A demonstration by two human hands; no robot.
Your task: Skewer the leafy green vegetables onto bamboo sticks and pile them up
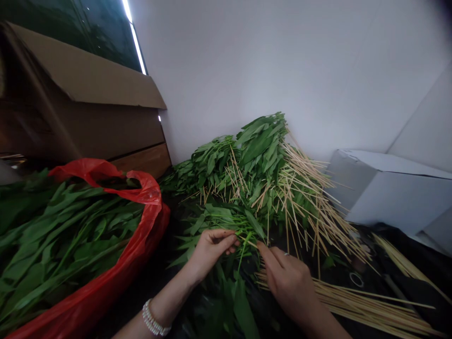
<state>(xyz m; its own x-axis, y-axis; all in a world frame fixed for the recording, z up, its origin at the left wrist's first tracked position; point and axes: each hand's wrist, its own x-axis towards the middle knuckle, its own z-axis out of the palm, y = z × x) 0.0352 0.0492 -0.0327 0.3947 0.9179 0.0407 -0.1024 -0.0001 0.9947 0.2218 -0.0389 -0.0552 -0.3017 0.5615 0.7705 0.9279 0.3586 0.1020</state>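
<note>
Just left of the middle, my left hand (209, 252) is closed in a pinch on the green stems (245, 245) of some leafy greens. My right hand (290, 278), with a ring on one finger, grips a thin bamboo skewer (250, 242) whose far end meets those stems at my left fingertips. Exactly how the skewer and stems cross is too small to tell. Loose leaves (243, 303) hang below my hands, and more leaves (215, 216) lie just beyond them. Under and right of my right hand lies a bundle of bare skewers (367, 306).
A red plastic bag (155, 221) full of leafy greens (70, 235) stands at left. Skewered greens (263, 146) are piled against the white wall (282, 61), their sticks (314, 207) pointing right. A cardboard box (106, 127) stands behind the bag; a white box (406, 193) sits at right.
</note>
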